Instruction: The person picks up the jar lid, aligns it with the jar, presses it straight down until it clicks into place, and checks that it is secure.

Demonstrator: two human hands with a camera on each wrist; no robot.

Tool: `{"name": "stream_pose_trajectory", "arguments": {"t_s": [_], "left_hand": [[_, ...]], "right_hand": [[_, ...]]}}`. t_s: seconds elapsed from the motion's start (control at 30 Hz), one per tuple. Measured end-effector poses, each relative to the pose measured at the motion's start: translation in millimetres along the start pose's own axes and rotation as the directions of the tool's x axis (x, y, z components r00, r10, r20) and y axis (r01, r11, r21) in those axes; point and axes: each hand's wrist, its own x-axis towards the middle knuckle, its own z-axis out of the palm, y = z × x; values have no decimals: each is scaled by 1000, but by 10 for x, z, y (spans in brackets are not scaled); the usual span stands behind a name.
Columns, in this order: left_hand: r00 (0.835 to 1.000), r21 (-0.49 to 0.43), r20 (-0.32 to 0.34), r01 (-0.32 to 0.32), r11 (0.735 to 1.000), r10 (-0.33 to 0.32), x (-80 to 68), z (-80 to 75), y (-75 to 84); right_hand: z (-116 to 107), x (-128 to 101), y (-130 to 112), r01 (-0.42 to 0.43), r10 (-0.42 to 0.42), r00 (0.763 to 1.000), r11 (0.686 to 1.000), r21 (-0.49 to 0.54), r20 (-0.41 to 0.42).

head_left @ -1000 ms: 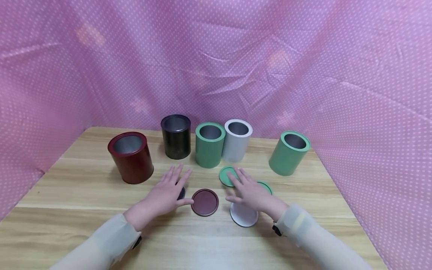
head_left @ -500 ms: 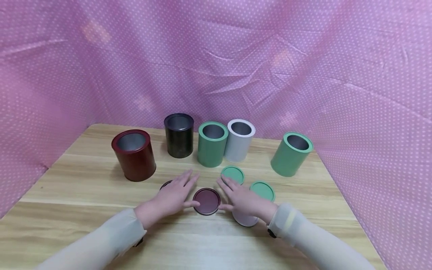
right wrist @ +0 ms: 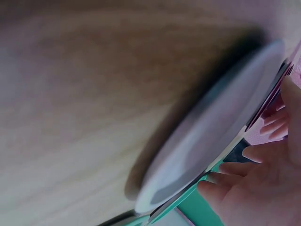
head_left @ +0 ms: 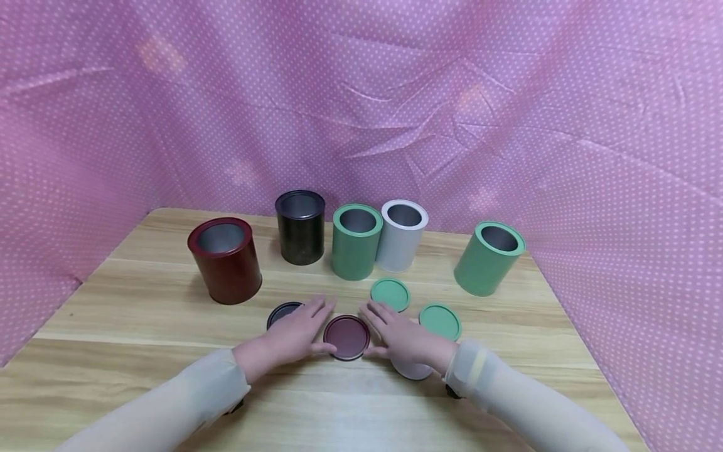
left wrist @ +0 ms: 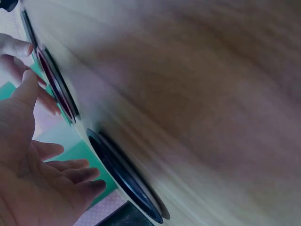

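Observation:
A dark red lid (head_left: 347, 338) lies flat on the table between my two hands. My left hand (head_left: 296, 329) is at its left side, fingers extended and thumb tip overlapping the rim in the head view. From the right, my right hand (head_left: 403, 336) comes up to the same lid, fingertips close to its edge. Both palms are bare in the wrist views. Under the left hand a black lid (left wrist: 124, 174) is partly covered. A white lid (right wrist: 214, 129) lies beneath the right hand, mostly hidden from the head view.
Two green lids (head_left: 390, 295) lie beyond and beside the right hand. Open cans stand behind: a red can (head_left: 228, 270), a black can (head_left: 301, 235), a green can (head_left: 354, 251), a white can (head_left: 398, 245) and another green can (head_left: 480, 267). Pink dotted cloth (head_left: 361, 94) surrounds the wooden table (head_left: 316, 414).
Both hands have come inward toward the red lid, one from each side. The black lid and the green lids show more now. The cans have stayed put on the table.

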Motion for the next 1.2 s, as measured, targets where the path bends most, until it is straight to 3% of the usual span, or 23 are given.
{"name": "stream_pose_trajectory", "arguments": {"t_s": [0.17, 0.67, 0.93, 1.2], "left_hand": [[999, -7, 32, 0, 1000, 1, -6, 41, 29], [999, 33, 47, -29, 999, 27, 20, 122, 36], [998, 60, 50, -47, 997, 44, 0, 115, 74], [998, 94, 54, -24, 995, 19, 32, 74, 37]], "right_hand": [[16, 19, -3, 1, -1, 1000, 1000, -13, 21], [37, 48, -47, 3, -1, 999, 999, -38, 54], [18, 11, -87, -5, 9, 997, 999, -51, 71], [-4, 64, -102, -19, 24, 998, 997, -77, 63]]}}
